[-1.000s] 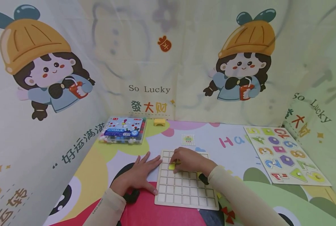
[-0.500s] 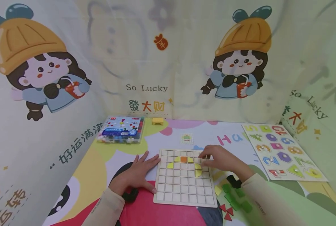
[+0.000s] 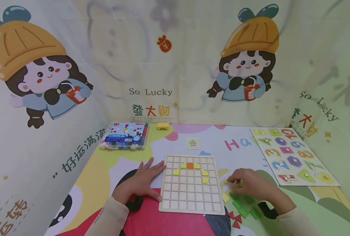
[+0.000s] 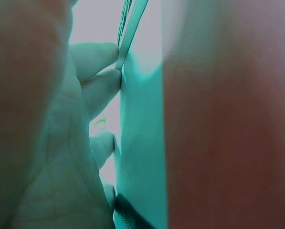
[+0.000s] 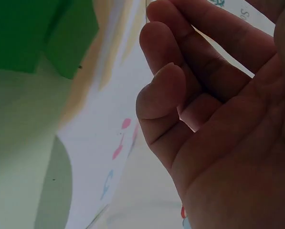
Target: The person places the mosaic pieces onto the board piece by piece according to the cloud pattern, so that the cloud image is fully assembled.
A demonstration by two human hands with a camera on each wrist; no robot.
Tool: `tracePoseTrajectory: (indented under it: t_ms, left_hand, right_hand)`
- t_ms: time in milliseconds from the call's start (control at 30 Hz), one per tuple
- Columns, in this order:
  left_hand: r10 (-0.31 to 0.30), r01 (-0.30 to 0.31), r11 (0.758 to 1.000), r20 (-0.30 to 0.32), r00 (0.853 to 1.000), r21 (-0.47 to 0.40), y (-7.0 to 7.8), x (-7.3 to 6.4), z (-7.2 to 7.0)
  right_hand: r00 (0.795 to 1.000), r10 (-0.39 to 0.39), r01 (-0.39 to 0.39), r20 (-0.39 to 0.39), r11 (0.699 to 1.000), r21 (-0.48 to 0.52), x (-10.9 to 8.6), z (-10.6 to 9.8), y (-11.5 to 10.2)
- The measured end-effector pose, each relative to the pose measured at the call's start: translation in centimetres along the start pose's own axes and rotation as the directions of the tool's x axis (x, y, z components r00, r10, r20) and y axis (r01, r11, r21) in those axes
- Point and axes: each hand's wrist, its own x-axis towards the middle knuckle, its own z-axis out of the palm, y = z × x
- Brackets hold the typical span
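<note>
A wooden grid board point(image 3: 179, 196) lies on the table in the head view. In its upper rows sit an orange square point(image 3: 190, 165) and several yellow curved-edge pieces point(image 3: 205, 180). My left hand point(image 3: 140, 180) rests flat with spread fingers, fingertips and thumb at the board's left edge; the left wrist view shows its fingers point(image 4: 101, 90) by that edge. My right hand point(image 3: 249, 185) hovers right of the board over loose green pieces point(image 3: 242, 211), its fingers point(image 5: 161, 93) loosely bent with nothing between them. Three red triangles point(image 3: 236, 224) and a yellow piece point(image 3: 226, 197) lie nearby.
A small pattern card point(image 3: 193, 143) lies behind the board. At the back left are a clear plastic case point(image 3: 124, 136) of coloured parts and a yellow arch block point(image 3: 162, 126). A number-and-shape puzzle board point(image 3: 294, 157) lies at the right. Printed cloth walls surround the table.
My right hand has left the yellow piece at the board's upper left and moved rightward off the board to the loose pieces. My left hand has stayed at the board's edge.
</note>
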Motion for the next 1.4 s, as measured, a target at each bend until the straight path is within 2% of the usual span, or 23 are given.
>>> tracePoseTrajectory:
  t_ms: [200,400,733,967,1100,1300,1400]
  left_hand:
    - [-0.003,0.003,1.0,0.003,1.0,-0.002,-0.1,-0.1,0.0]
    - [0.0,0.0,1.0,-0.005,1.0,0.006,-0.1,-0.1,0.0]
    - [-0.01,0.01,1.0,-0.001,1.0,0.001,0.1,-0.2,-0.1]
    - [-0.003,0.003,1.0,-0.004,1.0,0.003,0.2,-0.2,-0.2]
    - [-0.008,0.008,1.0,-0.008,1.0,0.016,0.0,-0.1,-0.1]
    - [0.001,0.0,1.0,-0.003,1.0,0.02,0.0,0.0,0.0]
    - [0.009,-0.009,1.0,-0.003,1.0,0.012,0.1,0.0,0.0]
  right_hand:
    - [1.0,-0.009,0.009,0.002,1.0,0.014,-0.8,1.3,-1.1]
    - [0.998,0.061,-0.061,0.026,0.998,0.017,-0.8,2.6,-2.3]
    - [0.992,0.123,-0.122,-0.04,0.992,0.007,-0.5,4.0,-2.9]
    - [0.993,0.091,-0.092,-0.078,0.996,-0.007,-0.5,4.2,-3.0]
    - [0.988,0.127,-0.128,-0.09,0.992,-0.006,-0.5,4.4,-3.3]
    - [0.973,0.202,-0.197,-0.114,0.979,0.051,-0.8,4.6,-3.3]
    - [0.966,0.214,-0.205,-0.145,0.976,0.077,-1.2,4.5,-2.9]
